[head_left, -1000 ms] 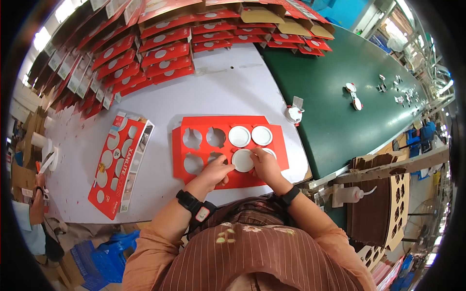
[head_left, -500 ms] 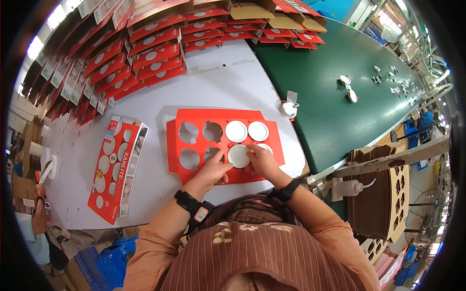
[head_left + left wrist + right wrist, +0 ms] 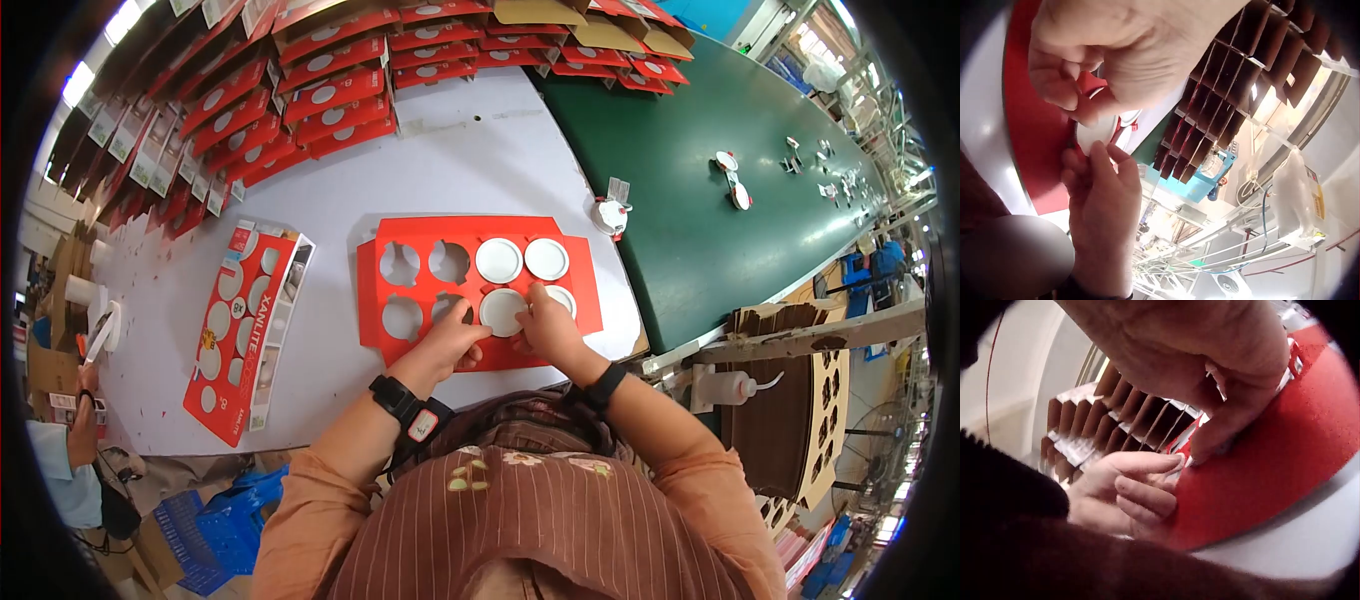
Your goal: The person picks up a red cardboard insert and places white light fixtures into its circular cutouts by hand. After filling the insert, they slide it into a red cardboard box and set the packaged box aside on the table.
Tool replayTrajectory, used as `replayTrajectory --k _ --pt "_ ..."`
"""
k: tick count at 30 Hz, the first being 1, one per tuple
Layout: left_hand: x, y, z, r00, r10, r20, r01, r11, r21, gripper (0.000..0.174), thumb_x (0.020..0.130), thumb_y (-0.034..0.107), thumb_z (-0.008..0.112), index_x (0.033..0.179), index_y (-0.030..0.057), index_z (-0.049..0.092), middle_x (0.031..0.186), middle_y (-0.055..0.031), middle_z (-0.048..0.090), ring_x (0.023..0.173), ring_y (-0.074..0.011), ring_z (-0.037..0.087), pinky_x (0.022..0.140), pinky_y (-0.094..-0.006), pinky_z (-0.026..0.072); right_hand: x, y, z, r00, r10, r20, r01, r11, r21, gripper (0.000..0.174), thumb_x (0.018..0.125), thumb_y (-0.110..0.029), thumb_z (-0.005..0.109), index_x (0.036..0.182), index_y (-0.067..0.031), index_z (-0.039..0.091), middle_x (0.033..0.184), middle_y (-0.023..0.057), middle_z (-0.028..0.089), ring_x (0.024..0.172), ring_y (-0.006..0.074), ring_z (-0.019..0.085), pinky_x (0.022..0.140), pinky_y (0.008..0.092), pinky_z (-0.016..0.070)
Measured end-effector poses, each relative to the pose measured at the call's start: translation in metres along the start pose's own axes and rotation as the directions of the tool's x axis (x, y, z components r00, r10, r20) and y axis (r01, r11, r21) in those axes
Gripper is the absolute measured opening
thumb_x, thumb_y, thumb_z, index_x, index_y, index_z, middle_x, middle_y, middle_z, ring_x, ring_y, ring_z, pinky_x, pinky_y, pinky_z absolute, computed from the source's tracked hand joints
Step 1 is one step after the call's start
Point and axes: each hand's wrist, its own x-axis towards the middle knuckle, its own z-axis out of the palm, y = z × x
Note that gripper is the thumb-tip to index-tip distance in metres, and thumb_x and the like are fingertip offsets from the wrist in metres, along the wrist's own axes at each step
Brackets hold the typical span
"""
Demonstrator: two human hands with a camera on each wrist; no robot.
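Note:
A round white downlight (image 3: 501,314) sits at a lower cut-out of the red card insert (image 3: 420,229). My left hand (image 3: 448,343) pinches its left edge, thumb on the rim and fingers curled at the card's near side. On the opposite edge my right hand (image 3: 548,325) holds it, with the thumb pressing the white face (image 3: 1094,132) in the left wrist view. Two more downlights (image 3: 499,260) fill the upper right cut-outs, and another (image 3: 563,300) shows partly behind my right hand. Through the left cut-outs (image 3: 402,318) the table shows.
A red printed box (image 3: 236,335) lies to the left on the white table (image 3: 480,160). Stacked red cartons (image 3: 340,110) line the back. One downlight (image 3: 610,215) sits by the green belt's edge; others (image 3: 733,180) lie on the green belt (image 3: 680,250). Another person's arm (image 3: 82,425) is far left.
Both hands stay at the same downlight. My right fingers have shifted slightly up and outward along its rim, and the head view has moved a little.

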Motion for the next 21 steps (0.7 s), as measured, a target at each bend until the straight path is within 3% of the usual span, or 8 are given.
replayTrajectory --k 1,5,7,10,11,15,18,21 --pt "0.002 -0.001 0.0 1.0 -0.003 0.001 0.003 1.0 0.0 0.041 0.087 0.013 0.059 0.118 0.0096 0.034 0.072 -0.0012 0.051 0.049 -0.0076 0.051 0.04 -0.023 0.0382 0.002 0.005 0.0 0.978 -0.207 0.021 0.203 0.928 -0.312 0.023 0.087 -0.007 0.054 0.101 0.0048 0.04 0.073 0.0221 0.063 0.062 0.0297 0.066 0.047 0.0385 0.0523" --pt "0.006 -0.003 0.002 0.999 0.028 -0.022 -0.028 0.999 -0.028 0.039 0.086 0.014 0.06 0.116 0.0076 0.036 0.068 -0.0033 0.051 0.048 -0.0095 0.052 0.039 -0.0241 0.0378 -0.004 0.0 0.001 0.975 -0.2 0.097 0.221 0.809 -0.545 0.022 0.086 -0.008 0.052 0.101 0.0032 0.04 0.073 0.021 0.064 0.064 0.0324 0.066 0.049 0.042 0.051" --pt "0.007 -0.002 0.005 0.999 0.031 -0.034 -0.031 0.999 -0.014 0.033 0.086 0.013 0.059 0.111 0.0089 0.038 0.066 -0.0012 0.049 0.048 -0.0087 0.05 0.037 -0.0233 0.0359 -0.011 -0.011 0.005 0.968 -0.181 0.174 0.25 0.629 -0.736 0.026 0.084 -0.008 0.051 0.105 0.0022 0.04 0.069 0.0167 0.064 0.061 0.0319 0.065 0.049 0.0427 0.0505" --pt "0.004 -0.005 0.007 0.997 0.022 -0.08 -0.022 1.0 0.008 0.031 0.086 0.013 0.06 0.109 0.0071 0.04 0.064 -0.0027 0.049 0.044 -0.0099 0.048 0.036 -0.0246 0.0341 -0.023 -0.016 0.001 0.948 -0.266 0.177 0.308 0.616 -0.725 0.032 0.082 -0.008 0.051 0.111 0.0029 0.042 0.065 0.0127 0.064 0.058 0.0297 0.065 0.047 0.0411 0.0498" --pt "0.003 -0.004 0.006 0.992 0.047 -0.119 -0.043 0.998 0.036 0.035 0.085 0.013 0.06 0.113 0.0042 0.041 0.063 -0.0044 0.05 0.043 -0.011 0.048 0.036 -0.026 0.0339 -0.029 -0.005 0.002 0.909 -0.356 0.217 0.386 0.521 -0.761 0.047 0.081 -0.009 0.051 0.125 0.0042 0.042 0.061 0.0088 0.063 0.053 0.0252 0.063 0.044 0.0381 0.0484" --pt "0.008 -0.007 0.007 0.981 0.107 -0.163 -0.104 0.994 0.026 0.039 0.083 0.01 0.059 0.118 -0.0004 0.043 0.062 -0.0066 0.05 0.04 -0.013 0.046 0.034 -0.0283 0.0306 -0.048 -0.003 0.0 0.89 -0.274 0.364 0.451 0.416 -0.79 0.064 0.08 -0.011 0.051 0.14 0.0002 0.034 0.056 0.0027 0.059 0.044 0.0193 0.057 0.039 0.0346 0.044" --pt "0.012 -0.004 0.01 0.982 0.101 -0.16 -0.095 0.995 0.042 0.033 0.084 0.011 0.059 0.111 0.0037 0.041 0.053 -0.0046 0.045 0.036 -0.0124 0.042 0.033 -0.028 0.0274 -0.046 0.001 0.001 0.888 -0.263 0.377 0.456 0.398 -0.796 0.065 0.079 -0.011 0.05 0.141 0.0005 0.033 0.056 0.002 0.059 0.044 0.0186 0.057 0.038 0.0355 0.0436" --pt "0.006 -0.001 0.008 0.982 0.09 -0.163 -0.087 0.996 0.022 0.027 0.085 0.011 0.058 0.107 0.0057 0.043 0.053 -0.0045 0.044 0.035 -0.0132 0.041 0.032 -0.0278 0.0265 -0.036 -0.001 -0.019 0.915 -0.292 0.279 0.4 0.565 -0.722 0.045 0.085 -0.017 0.05 0.13 -0.0082 0.048 0.06 0.0075 0.061 0.052 0.0266 0.061 0.045 0.0414 0.0476"
